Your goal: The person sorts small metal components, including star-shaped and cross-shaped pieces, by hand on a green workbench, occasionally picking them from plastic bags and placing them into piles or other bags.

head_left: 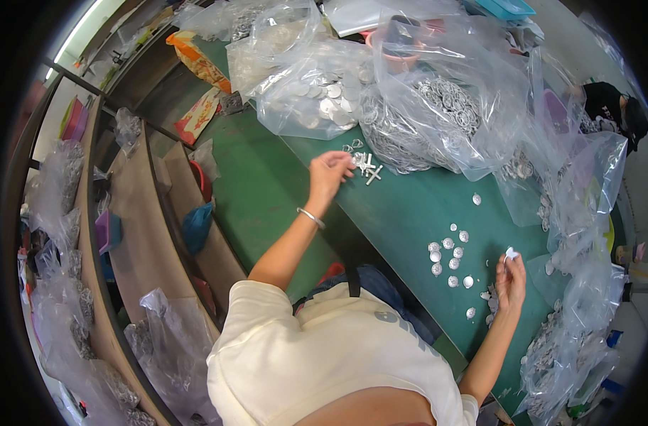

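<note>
Cross-shaped metal pieces (369,169) lie in a small heap on the green table (409,213), at the foot of the bagged stock. Left hand (329,170) reaches to the heap's left edge, fingers curled together in a pinch at the pieces; whether a piece is actually gripped cannot be told. Silver bangle (311,217) on that wrist.

Right hand (511,273) is raised near the table's right side, thumb and forefinger closed on a small white piece (511,252); other fingers loosely bent.

Surface: green mat, flat, running diagonally through the view. Loose round metal discs (452,255) are scattered between the two hands, well apart from the crosses. Clear plastic bags (438,106) of metal rings and discs are piled along the far edge; more bags (580,312) sit at the right. Brown shelving (143,234) stands left of the table, with further filled bags beside it. Another person in dark clothing (612,106) is at the upper right.

Orientation: the clearest cross, at the heap's right, lies flat, long axis diagonal, from lower left to upper right. The others overlap; their directions are mixed and too small to read.
</note>
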The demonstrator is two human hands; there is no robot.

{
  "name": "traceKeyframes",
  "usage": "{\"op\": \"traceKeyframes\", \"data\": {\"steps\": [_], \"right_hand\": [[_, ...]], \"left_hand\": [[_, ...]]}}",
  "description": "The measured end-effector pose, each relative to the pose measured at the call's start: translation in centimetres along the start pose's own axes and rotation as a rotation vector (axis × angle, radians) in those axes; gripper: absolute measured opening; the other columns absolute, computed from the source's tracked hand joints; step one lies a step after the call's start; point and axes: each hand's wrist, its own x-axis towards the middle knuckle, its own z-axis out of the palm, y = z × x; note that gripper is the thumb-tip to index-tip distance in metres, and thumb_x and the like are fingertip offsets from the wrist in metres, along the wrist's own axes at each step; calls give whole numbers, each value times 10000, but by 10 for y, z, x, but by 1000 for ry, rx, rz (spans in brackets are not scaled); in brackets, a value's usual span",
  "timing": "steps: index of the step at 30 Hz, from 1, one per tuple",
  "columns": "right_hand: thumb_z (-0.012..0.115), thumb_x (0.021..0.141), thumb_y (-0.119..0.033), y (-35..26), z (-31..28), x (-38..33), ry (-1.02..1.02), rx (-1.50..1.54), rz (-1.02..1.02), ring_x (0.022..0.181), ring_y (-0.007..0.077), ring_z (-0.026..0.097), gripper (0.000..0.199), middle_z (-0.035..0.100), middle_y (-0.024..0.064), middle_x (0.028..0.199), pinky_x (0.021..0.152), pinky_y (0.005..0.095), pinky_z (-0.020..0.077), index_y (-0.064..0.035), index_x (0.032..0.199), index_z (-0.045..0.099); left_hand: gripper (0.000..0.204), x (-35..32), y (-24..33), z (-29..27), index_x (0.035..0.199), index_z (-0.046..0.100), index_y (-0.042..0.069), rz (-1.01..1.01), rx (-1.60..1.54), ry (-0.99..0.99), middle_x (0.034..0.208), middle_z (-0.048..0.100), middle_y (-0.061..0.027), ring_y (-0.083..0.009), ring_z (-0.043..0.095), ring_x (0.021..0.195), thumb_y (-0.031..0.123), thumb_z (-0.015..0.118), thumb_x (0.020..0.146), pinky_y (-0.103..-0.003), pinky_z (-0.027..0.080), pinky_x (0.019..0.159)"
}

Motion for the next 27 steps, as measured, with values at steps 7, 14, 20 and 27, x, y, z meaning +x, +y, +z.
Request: {"op": "traceKeyframes", "data": {"steps": [7, 14, 20, 27], "right_hand": [[526, 857, 22, 6, 38, -32, -85, 98, 78, 724, 148, 595, 436, 610, 124, 907, 625, 244, 510, 18, 1275, 401], [460, 958, -224, 21, 55, -37, -198, 234, 258, 649, 157, 514, 172, 528, 69, 809, 520, 241, 452, -59, 929, 499], [408, 971, -267, 40, 74, -38, -245, 592, 345, 1083, 337, 513, 296, 553, 171, 1105, 949, 431, 426, -15, 1083, 517], [396, 925, -173, 38, 122, -29, -299, 792, 299, 1324, 384, 259, 520, 282, 223, 1415, 1112, 467, 221, 80, 1354, 248]], "left_hand": [[117, 53, -28, -23, 830, 678, 27, 274, 623, 203, 749, 652, -117, -261, 634, 679, 129, 672, 771, -350, 485, 615], [134, 43, -12, -17, 893, 669, 42, 306, 658, 231, 772, 623, -144, -298, 612, 712, 115, 649, 782, -380, 484, 668], [149, 29, -31, -23, 960, 649, 0, 352, 234, 311, 834, 638, -71, -109, 580, 639, 11, 544, 854, -253, 457, 564], [201, -6, -32, -4, 957, 636, 24, 446, 287, 368, 972, 536, -61, -125, 515, 702, -43, 515, 812, -249, 424, 600]]}}
